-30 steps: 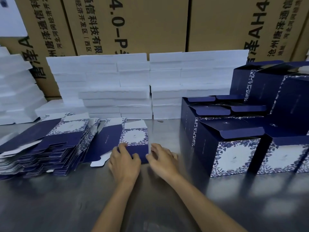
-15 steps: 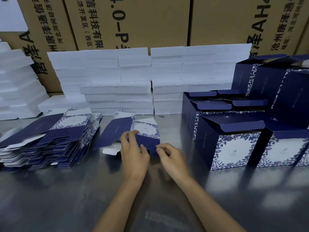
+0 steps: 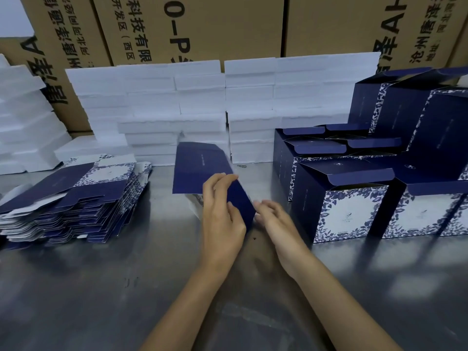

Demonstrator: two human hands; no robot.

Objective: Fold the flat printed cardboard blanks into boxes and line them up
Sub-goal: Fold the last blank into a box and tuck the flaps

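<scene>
Two bare forearms reach up from the bottom edge of the frame over a grey metal table (image 3: pixel 101 287). At the centre, the left hand (image 3: pixel 222 219) holds a dark blue cardboard blank (image 3: pixel 202 168), its fingers curled over the blank's near right edge and its thumb against the panel, so its grip is clamped on the card. The right hand (image 3: pixel 276 219) sits just to the right, its fingertips touching the blank's lower right corner; whether they pinch it or only press cannot be told, since that spot is blurred. The blank is lifted and tilted, its blue face toward the camera, a strip of blue-and-white flower print showing beneath its lower edge.

At the left of the frame, a fanned stack of flat blanks (image 3: pixel 71 198) lies on the table, blue and flower-printed panels uppermost. At the right, folded boxes (image 3: pixel 349 198) stand close together in rows, their top flaps open, white flower-bordered faces toward the camera; taller ones rise behind them at the upper right.

Farther back, stacks of white foam slabs (image 3: pixel 177 102) run across the middle of the frame, with more at the far left. Behind them, along the top, stand large brown cartons (image 3: pixel 228 26) with black printed lettering.
</scene>
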